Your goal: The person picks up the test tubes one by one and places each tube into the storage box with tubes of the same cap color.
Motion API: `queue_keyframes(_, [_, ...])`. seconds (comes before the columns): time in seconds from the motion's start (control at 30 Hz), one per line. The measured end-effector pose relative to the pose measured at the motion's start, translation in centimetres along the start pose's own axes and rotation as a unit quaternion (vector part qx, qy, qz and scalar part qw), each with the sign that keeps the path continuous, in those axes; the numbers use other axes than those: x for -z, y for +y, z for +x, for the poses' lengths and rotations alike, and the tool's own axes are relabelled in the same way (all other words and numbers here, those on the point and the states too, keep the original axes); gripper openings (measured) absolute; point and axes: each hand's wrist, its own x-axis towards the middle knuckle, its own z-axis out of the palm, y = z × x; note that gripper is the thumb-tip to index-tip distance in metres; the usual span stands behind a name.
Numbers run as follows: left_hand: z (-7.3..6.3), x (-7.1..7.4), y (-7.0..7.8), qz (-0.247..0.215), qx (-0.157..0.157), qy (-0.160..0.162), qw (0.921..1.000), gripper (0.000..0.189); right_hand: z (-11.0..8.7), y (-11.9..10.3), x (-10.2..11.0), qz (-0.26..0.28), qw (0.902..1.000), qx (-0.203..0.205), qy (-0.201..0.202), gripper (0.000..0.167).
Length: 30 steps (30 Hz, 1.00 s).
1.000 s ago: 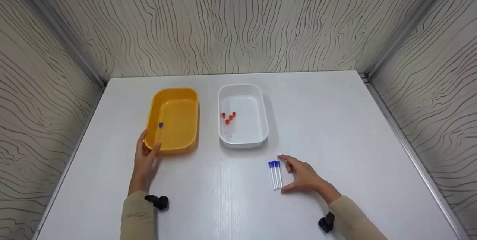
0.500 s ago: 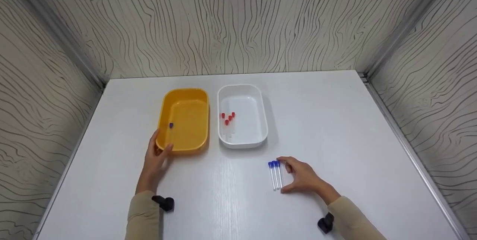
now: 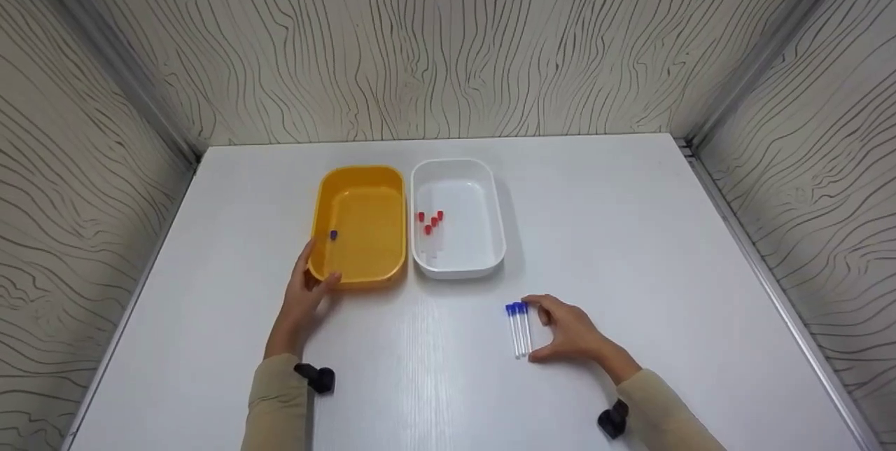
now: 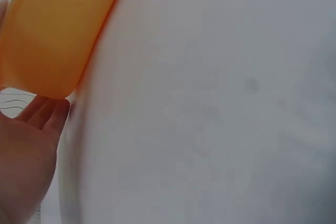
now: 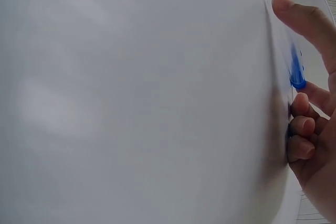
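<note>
At the near left corner of a yellow tray (image 3: 360, 269), my left hand (image 3: 301, 304) grips the rim, thumb at the near edge and fingers along the outer side. The left wrist view shows its fingers (image 4: 44, 111) against the tray's wall. A blue-capped tube (image 3: 333, 235) lies inside that tray. My right hand (image 3: 570, 332) pinches the nearest of three blue-capped test tubes (image 3: 519, 330) lengthwise on the table, index finger at the cap and thumb at the bottom. Its other fingers (image 5: 302, 127) are curled in the right wrist view.
Just right of the yellow tray stands a white tray (image 3: 458, 272) holding several red-capped tubes (image 3: 428, 230). The gap between the trays is narrow. Wood-patterned panels (image 3: 448, 45) border the white table (image 3: 434, 395) at the back and sides.
My left hand has slid the yellow tray to the right, close beside the white tray. The right hand and the three blue-capped tubes stay where they were.
</note>
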Motion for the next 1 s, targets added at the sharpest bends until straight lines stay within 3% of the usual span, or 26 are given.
queue_keyframes(0.27, [0.2, 0.1, -0.3, -0.015, 0.002, -0.013, 0.9998, 0.083, -0.1, 0.0, 0.1, 0.017, 0.9998, -0.012, -0.005, 0.091])
queue_keyframes(0.5, [0.3, 0.0, -0.5, -0.026, -0.031, -0.013, 0.9991, 0.080, -0.1, 0.1, 0.3, 0.035, 0.9994, -0.005, -0.006, 0.090])
queue_keyframes(0.7, [0.5, 0.1, -0.5, -0.049, -0.039, -0.020, 0.9978, 0.082, 0.2, 0.3, 0.7, 0.061, 0.9977, 0.028, -0.008, 0.086])
queue_keyframes(1.0, [0.6, 0.2, -0.3, -0.060, 0.007, -0.018, 0.9980, 0.079, 0.6, 0.4, 1.2, 0.118, 0.9919, 0.033, -0.035, 0.086])
